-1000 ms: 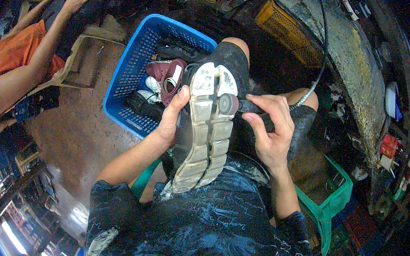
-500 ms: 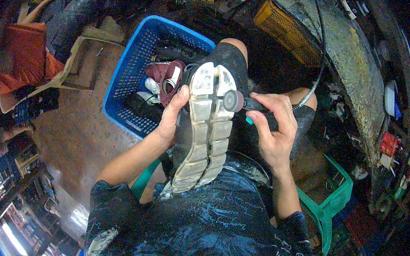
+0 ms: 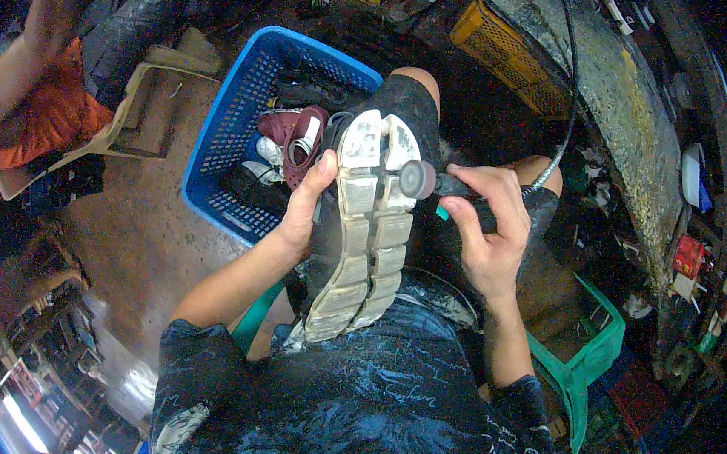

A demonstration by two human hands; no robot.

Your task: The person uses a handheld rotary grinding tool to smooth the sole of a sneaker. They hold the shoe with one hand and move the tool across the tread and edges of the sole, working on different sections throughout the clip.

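A shoe (image 3: 358, 235) lies sole-up along my lap, its off-white segmented sole worn and dusty, with a groove down the middle. My left hand (image 3: 304, 203) grips it from the left side, thumb on the sole's edge and the other fingers hidden behind. In my right hand (image 3: 494, 216) is a dark rotary grinder (image 3: 450, 185) with a round grey-brown abrasive wheel (image 3: 417, 180). The wheel meets the right edge of the sole just below its top end. A bit of turquoise shows on the grinder below my fingers.
A blue perforated basket (image 3: 208, 142) with several shoes, including a maroon shoe (image 3: 301, 135), stands beyond my left arm. A cable (image 3: 572, 90) runs up from the grinder. The green plastic chair (image 3: 597, 348) is at the right; a seated person in orange (image 3: 74, 110) is far left.
The grinder wheel has shifted very slightly to the right along with my right hand. The seated person's arm at far left has come up into view. My left hand stays in place.
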